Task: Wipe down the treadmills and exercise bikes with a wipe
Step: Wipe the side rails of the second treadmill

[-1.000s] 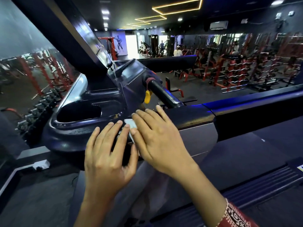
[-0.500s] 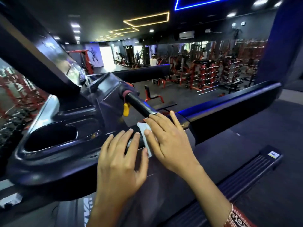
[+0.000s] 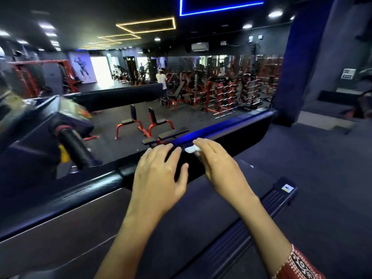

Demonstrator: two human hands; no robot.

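Since both hands have slid from the console end along the treadmill's handrail (image 3: 231,127), the left hand (image 3: 159,178) rests flat on it, fingers spread apart, while the right hand (image 3: 217,164) presses the wipe (image 3: 191,149) to the rail top, fingers laid together and thumb hidden. So the near stretch looks done, and the rail beyond the right fingertips remains. The wipe, a small white bunched wad, pokes out beside the right index finger, between the two hands.
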